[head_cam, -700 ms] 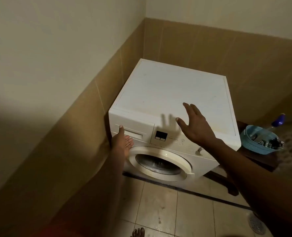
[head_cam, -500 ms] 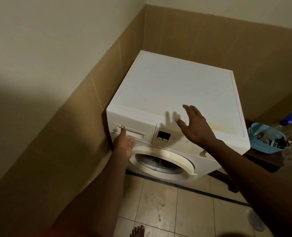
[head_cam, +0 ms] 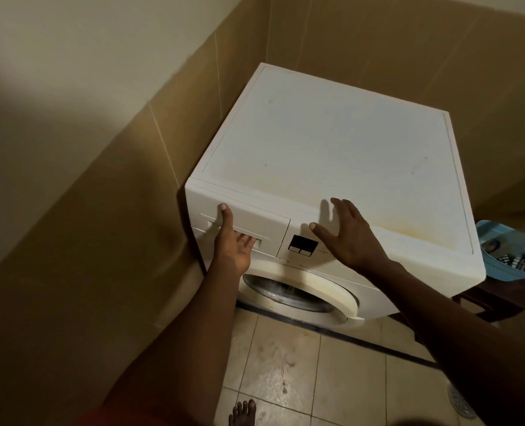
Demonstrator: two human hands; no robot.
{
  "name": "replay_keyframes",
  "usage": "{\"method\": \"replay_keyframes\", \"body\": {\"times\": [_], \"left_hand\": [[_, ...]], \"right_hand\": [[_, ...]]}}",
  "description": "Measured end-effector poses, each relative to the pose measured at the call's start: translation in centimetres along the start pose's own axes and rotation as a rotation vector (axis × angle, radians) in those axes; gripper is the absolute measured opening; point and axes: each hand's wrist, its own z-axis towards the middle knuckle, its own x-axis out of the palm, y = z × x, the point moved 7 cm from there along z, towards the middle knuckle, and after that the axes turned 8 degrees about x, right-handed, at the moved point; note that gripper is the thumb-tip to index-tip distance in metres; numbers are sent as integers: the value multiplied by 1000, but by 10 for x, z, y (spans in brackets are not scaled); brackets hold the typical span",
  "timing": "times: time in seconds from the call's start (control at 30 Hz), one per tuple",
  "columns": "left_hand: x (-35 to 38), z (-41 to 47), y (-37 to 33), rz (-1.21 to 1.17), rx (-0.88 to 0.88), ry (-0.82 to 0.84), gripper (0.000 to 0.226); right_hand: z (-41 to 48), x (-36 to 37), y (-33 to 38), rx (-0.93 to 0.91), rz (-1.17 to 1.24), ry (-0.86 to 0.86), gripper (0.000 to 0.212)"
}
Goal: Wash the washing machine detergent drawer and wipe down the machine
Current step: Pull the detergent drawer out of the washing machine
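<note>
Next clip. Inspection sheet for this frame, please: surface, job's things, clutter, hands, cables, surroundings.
Surface: washing machine top, white, with yellowish staining toward the front edge and a few dark specks.
Job's things: detergent drawer closed, flush with the front panel; round door shut.
Clutter: blue basin right of the machine, holding a checked cloth, on a dark stool.
Hands: left hand grips the drawer, fingers in its recess, thumb on its front; right hand open, fingers spread, over the front top edge, contact cannot be told.
Cables: nothing seen.
Surroundings: tan wall tiles, tiled floor, floor drain, a bare foot.
</note>
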Motion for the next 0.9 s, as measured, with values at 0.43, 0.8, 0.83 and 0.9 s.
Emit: {"method": "replay_keyframes", "body": {"times": [0.43,0.8,0.83,0.9], "left_hand": [[-3,24,6,-96,25,6,74],[6,15,10,-196,57,63,55],[7,12,11,-212,51,79,48],[7,8,13,-231,35,97,35]], "right_hand": [[14,14,4,-59,-35,-75,63],[16,17,0,-69,-57,-110,63],[15,17,0,-67,-58,-111,63],[15,17,0,-72,-64,-112,62]]}}
